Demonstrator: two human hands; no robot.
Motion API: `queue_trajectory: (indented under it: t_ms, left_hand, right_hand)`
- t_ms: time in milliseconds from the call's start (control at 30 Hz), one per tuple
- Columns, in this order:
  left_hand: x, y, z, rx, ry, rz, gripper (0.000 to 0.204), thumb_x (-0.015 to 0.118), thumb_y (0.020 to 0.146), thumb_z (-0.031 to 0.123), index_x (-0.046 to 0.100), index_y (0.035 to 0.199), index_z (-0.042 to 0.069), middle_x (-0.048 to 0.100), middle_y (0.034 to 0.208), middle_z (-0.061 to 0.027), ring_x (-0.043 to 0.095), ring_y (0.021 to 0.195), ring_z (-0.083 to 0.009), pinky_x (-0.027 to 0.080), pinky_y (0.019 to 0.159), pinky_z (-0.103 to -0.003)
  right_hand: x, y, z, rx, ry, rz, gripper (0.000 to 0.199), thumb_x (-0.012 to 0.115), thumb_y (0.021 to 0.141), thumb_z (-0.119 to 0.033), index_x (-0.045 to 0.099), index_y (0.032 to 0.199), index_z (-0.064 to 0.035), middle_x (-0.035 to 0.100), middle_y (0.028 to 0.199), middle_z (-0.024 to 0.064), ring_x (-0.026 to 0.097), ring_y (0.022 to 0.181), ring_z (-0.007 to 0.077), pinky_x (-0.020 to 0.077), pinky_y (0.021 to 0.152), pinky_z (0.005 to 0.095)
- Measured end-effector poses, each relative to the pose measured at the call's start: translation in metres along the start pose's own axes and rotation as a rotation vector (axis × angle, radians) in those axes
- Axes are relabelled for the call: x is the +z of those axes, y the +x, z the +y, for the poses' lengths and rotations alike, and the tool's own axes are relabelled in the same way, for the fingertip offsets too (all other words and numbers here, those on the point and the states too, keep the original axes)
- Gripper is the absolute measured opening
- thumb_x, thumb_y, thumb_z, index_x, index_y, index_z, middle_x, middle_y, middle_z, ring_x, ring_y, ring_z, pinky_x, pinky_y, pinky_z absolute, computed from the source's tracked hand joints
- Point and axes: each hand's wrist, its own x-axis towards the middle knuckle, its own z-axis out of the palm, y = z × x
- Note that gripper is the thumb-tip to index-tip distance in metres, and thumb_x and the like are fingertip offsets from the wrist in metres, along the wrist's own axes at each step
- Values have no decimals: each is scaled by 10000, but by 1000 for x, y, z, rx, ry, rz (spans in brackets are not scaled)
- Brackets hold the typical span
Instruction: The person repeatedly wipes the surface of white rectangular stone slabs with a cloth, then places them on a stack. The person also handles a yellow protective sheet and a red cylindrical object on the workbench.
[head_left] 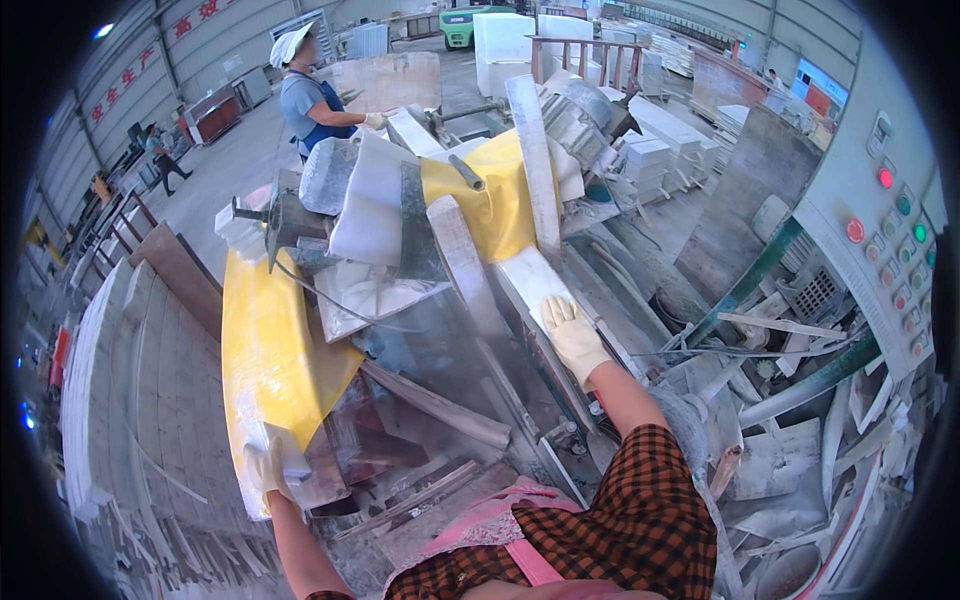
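My right hand (575, 342), in a cream glove, lies flat with its fingers stretched along a long white slab (527, 275). This slab sits on the machine's narrow bed and runs under a yellow sheet (495, 190). At the lower left, my left hand (265, 468), also gloved, is closed at the edge of a small white block (287, 448). That block rests on a surface draped with another yellow sheet (262, 340); some of the left fingers are hidden. Between the hands, a worn upright board (460, 250) leans over the machine.
Stacked long pale slabs (150, 390) stand at the left. A control panel (890, 230) with coloured buttons hangs at the right, above broken offcuts (780, 460). Beyond the machine, a co-worker (310, 100) in a blue apron reaches toward a white piece (413, 132).
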Motion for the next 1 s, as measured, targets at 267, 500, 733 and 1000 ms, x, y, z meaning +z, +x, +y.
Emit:
queue_trajectory:
  t_ms: [267,500,733,1000]
  left_hand:
    - [3,3,0,0,202,16,839,772,785,480,531,1359,-83,598,1344,-332,568,1269,-460,464,1045,-488]
    - [2,-6,4,72,160,-21,977,734,836,595,443,1470,-89,515,1463,-321,484,1386,-424,391,1147,-457]
    - [-34,-57,40,-57,-294,-191,910,621,964,512,260,1600,-30,397,1585,-252,390,1465,-360,332,1206,-406]
    - [-39,-47,21,1,-619,-413,982,724,918,423,169,1647,68,407,1573,-186,415,1432,-349,375,1161,-400]
  right_hand:
    - [-59,48,-3,287,263,-319,254,501,945,-158,682,1065,-26,735,1022,217,725,942,399,557,825,533]
    - [-140,96,-171,571,1561,-202,467,582,1021,-415,630,1239,-4,726,1028,174,709,929,288,529,861,430]
    - [-166,122,-443,663,2255,-264,473,604,1028,-402,616,1292,-11,692,1147,160,659,1045,237,512,906,389]
    - [-138,110,-502,16,1982,-258,596,474,1063,-418,376,1464,13,487,1398,180,493,1284,293,400,1059,391]
